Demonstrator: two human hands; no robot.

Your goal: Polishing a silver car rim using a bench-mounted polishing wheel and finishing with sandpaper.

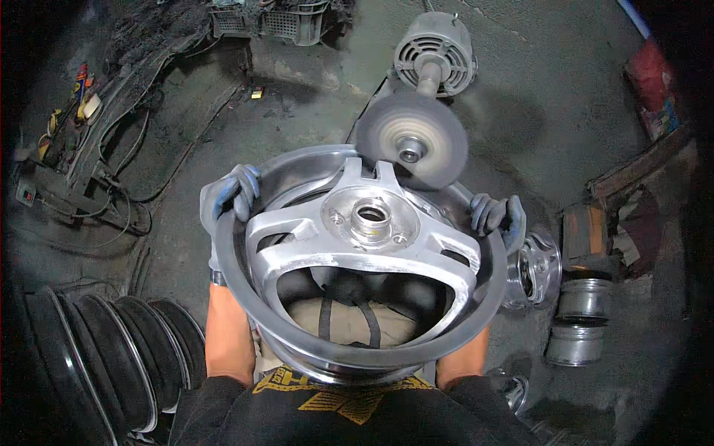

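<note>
Both my hands wear grey-blue work gloves and hold a cast metal wheel rim in front of my body. My left hand grips the rim's left edge, fingers curled over its lip. On the right edge, my right hand has its fingers over the lip too. The rim's hub and broad spokes face up. A round buffing wheel, blurred as if spinning, overlaps the rim's far edge in view; whether they touch is unclear. Its shaft runs from an electric motor behind it.
Several large dark rims stand in a row at lower left. Smaller metal rims are stacked at right, beside a spoked wheel. Cables lie at left. A plastic crate sits at the far side, and a wooden board at right.
</note>
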